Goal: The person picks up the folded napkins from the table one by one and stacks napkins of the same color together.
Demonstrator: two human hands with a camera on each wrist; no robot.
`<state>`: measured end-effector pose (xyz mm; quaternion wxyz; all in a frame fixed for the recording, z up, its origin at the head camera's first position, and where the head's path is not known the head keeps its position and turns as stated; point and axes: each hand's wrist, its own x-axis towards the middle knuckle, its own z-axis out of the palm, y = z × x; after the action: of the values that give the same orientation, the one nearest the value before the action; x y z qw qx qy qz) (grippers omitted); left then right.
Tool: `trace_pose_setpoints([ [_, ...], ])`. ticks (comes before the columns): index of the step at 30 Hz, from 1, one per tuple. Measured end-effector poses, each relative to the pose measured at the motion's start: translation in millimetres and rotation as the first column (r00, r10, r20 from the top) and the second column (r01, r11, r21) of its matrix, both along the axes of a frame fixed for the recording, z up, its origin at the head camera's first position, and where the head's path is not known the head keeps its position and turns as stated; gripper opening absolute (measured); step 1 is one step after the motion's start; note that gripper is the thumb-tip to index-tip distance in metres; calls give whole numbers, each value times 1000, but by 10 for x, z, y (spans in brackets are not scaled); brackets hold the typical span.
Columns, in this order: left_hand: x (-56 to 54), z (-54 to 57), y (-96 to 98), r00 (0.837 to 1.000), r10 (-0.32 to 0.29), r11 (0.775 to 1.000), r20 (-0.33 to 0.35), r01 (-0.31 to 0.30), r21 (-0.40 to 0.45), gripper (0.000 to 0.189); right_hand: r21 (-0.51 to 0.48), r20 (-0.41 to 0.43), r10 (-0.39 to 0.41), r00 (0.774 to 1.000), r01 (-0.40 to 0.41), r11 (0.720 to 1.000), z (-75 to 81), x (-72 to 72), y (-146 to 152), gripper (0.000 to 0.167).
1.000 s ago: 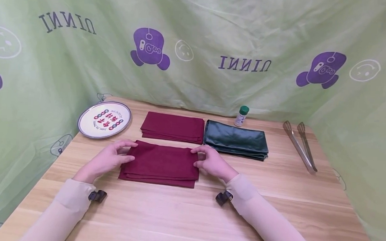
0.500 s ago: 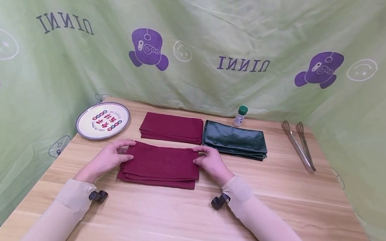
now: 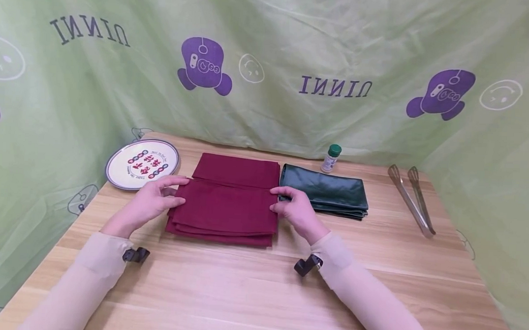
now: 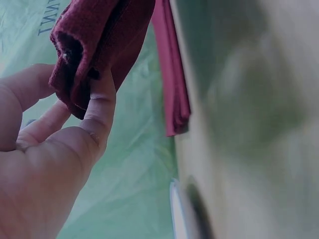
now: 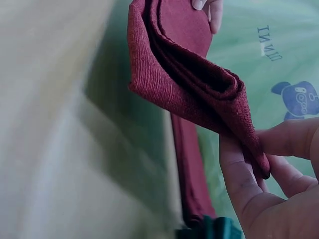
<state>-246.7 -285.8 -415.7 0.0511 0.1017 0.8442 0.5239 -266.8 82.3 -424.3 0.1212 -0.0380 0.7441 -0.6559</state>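
Note:
In the head view, a folded maroon cloth (image 3: 224,207) stretches between my two hands. My left hand (image 3: 149,204) pinches its left end near the far corner, and my right hand (image 3: 300,213) pinches the right end. Both wrist views show this cloth (image 5: 184,84) raised off the table, its folded layers hanging a little loose. Thumb and fingers of the right hand (image 5: 284,194) close on one corner. Behind lies a second folded maroon cloth (image 3: 237,169), its front part hidden by the held one. A folded dark green cloth (image 3: 325,187) lies just right of it.
An oval plate (image 3: 124,166) with red lettering stands at the back left, near my left hand. A small green-capped bottle (image 3: 331,159) is behind the green cloth. Metal tongs (image 3: 411,203) lie at the right. A green curtain (image 3: 266,116) hangs around the wooden table (image 3: 223,291).
Both hands have lifted the held maroon cloth slightly and carried it away from me. It now overlaps the front of the back maroon cloth in the head view.

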Motion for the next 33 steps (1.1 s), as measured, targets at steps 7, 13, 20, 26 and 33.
trace_pose_setpoints([
  [7,-274,245,113,999,21,998,-30,-22,-55,51,15,-9,-8,1000,8,1000,249,-298,40,47],
  [13,-518,398,279,997,55,996,-57,-59,-72,52,54,-31,-68,997,69,996,384,-557,31,43],
  [20,-731,450,373,987,120,989,-104,-128,-76,49,52,-43,-113,993,115,992,425,-758,-42,43],
  [26,-874,394,453,985,128,988,-116,-137,-76,48,93,-77,-166,983,173,981,362,-901,-71,44],
  [33,-1016,295,479,979,183,982,-92,-186,-35,49,138,-98,-179,979,191,972,257,-1046,-79,47],
])
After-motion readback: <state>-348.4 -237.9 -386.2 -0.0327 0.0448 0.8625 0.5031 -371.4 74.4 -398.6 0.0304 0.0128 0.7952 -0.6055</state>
